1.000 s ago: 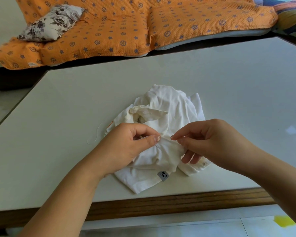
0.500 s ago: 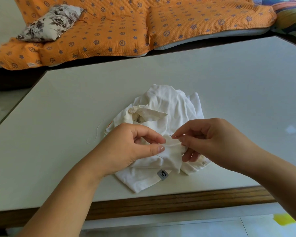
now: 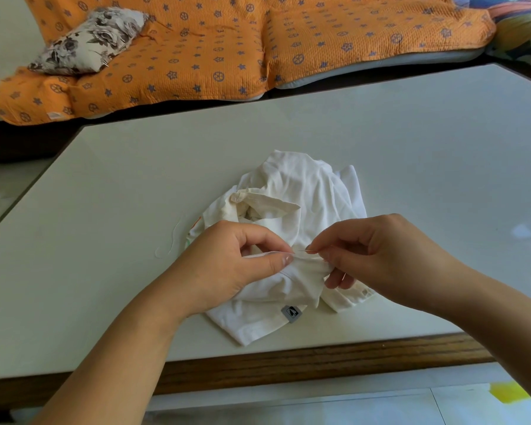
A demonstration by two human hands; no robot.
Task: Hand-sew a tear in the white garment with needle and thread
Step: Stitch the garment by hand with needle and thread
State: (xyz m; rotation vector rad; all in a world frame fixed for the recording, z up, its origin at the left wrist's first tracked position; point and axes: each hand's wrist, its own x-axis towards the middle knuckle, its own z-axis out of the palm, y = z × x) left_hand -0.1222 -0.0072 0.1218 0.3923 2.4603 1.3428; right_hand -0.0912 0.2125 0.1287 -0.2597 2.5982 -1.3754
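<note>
The garment (image 3: 304, 191) in front of me is white, a touch creamier at the collar. Its small label (image 3: 291, 313) is grey with a dark mark. The needle (image 3: 302, 250) I pinch is thin and silvery, and the loose thread (image 3: 170, 243) is white against my pale beige table (image 3: 135, 179), whose near edge (image 3: 319, 360) is dark brown wood grain. Beyond it I see an orange cover (image 3: 212, 41) dotted with blue-grey stars and wheels, and a white cushion (image 3: 89, 41) with grey and black flowers. The floor (image 3: 288, 406) is pale, with one yellow patch (image 3: 508, 392).
</note>
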